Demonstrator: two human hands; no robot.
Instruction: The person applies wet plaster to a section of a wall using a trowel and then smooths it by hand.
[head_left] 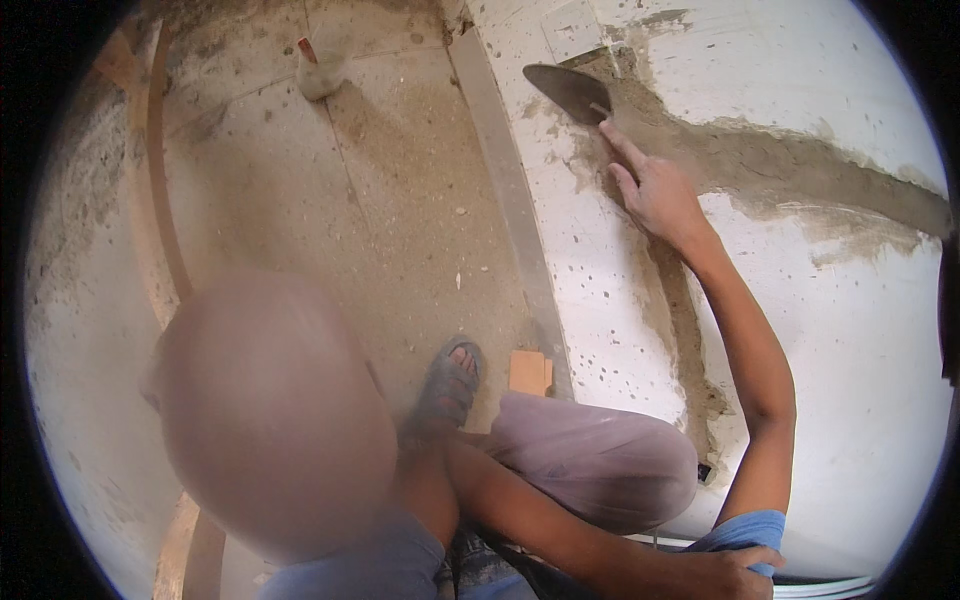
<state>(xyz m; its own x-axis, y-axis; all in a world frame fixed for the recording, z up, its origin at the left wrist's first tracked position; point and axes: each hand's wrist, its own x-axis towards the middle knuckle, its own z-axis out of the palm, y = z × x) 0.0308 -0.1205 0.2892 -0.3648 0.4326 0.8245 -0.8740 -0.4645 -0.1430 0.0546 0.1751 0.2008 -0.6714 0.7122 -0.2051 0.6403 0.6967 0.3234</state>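
My right hand reaches up along the white wall and is closed on a trowel, its index finger stretched toward the blade. The trowel has a dark pointed blade, tip toward the left, lying at or close to the wall beside the upper mortar. Grey-brown mortar fills a wide channel that runs off to the right. A narrower channel descends below my right hand. My left arm crosses low in front of me, and my left hand grips the blue sleeve of my right arm.
A dusty tiled floor meets the wall at a grey skirting strip. A whitish container with a red part is at the far left. Near my sandalled foot lies an orange-tan block. A wooden frame edges the left side.
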